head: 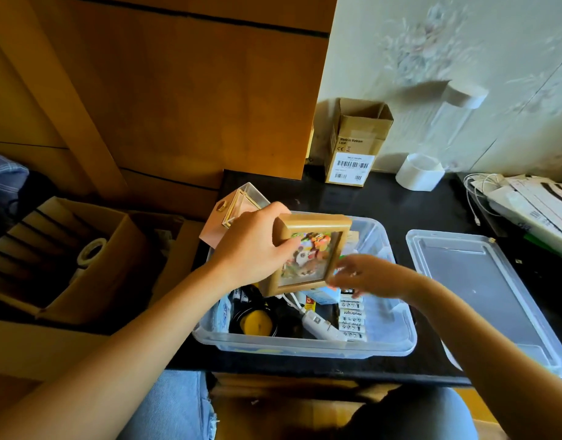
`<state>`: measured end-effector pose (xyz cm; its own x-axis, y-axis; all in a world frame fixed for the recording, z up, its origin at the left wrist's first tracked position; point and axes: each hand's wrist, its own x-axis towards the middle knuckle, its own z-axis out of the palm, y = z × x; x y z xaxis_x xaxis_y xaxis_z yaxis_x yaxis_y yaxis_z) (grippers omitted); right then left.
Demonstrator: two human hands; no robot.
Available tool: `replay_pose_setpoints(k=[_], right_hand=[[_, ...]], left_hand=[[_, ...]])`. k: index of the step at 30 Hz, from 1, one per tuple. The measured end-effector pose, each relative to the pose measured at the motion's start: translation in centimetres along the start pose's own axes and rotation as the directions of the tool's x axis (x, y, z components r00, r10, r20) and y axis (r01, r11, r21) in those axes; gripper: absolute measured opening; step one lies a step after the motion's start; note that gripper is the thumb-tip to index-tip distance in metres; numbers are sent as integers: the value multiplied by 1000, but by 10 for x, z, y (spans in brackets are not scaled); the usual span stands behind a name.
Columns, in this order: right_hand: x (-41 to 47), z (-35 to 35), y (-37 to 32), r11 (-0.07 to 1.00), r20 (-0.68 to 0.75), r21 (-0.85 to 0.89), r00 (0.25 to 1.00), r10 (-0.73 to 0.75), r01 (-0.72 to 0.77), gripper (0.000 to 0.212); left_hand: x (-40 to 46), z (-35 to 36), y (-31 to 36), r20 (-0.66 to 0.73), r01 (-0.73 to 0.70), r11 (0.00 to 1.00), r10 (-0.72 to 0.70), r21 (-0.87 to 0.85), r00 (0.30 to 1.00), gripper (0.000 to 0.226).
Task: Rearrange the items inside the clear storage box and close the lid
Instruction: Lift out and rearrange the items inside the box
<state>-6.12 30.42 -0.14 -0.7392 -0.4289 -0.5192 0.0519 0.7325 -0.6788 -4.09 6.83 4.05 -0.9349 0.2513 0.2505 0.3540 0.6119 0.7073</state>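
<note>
Right now I am holding a small wooden picture frame [308, 254] above the clear storage box [397, 344], my left hand [251, 246] gripping its upper left corner with the thumb across the front and the fingers curled behind. My right hand [365, 274] is reaching in just beside the frame's lower right corner; it is blurred, so I cannot tell whether its fingers are closing on the frame or hanging loose. I am judging the frame to be stiff and fairly light, but its glazed front looks fragile and slick, so I am keeping to the wooden edges and corners. Below it the box is sitting on the dark table [400, 198], holding a pack of batteries [352, 319], a white plug [318, 322] and a yellow-and-black gadget [257, 323]. Well to the right, the lid [483, 290] is lying flat on the table, not yet on.
</note>
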Motion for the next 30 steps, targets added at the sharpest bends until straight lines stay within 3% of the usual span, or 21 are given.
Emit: replay_pose_setpoints(k=[2,5,8,13,20,28,30], right_hand=[[6,12,3,964,71,-259,995,72,-52,34],[15,36,8,874,170,-478,967,188,-86,38],[24,56,14,782,151,-618,962,226,-86,46],[30,68,12,670,76,-740,981,177,-64,40],[21,27,5,727,223,-686,952,210,1,53],[7,5,-6,839,115,-544,990,83,-7,49],[3,-6,-10,922,83,-384,993,85,-46,39]], left_hand=[[-4,-1,-3,12,10,997,-9,-77,1000,22],[-11,1,-5,50,-1,989,9,-147,999,23],[-17,4,-9,98,-10,986,27,-168,995,25],[-25,3,-17,149,13,980,17,-198,989,25],[-37,-12,-29,281,57,971,10,-231,960,17],[-47,-15,-31,382,38,977,46,-211,923,20],[-48,-15,-33,365,60,972,29,-228,931,20]])
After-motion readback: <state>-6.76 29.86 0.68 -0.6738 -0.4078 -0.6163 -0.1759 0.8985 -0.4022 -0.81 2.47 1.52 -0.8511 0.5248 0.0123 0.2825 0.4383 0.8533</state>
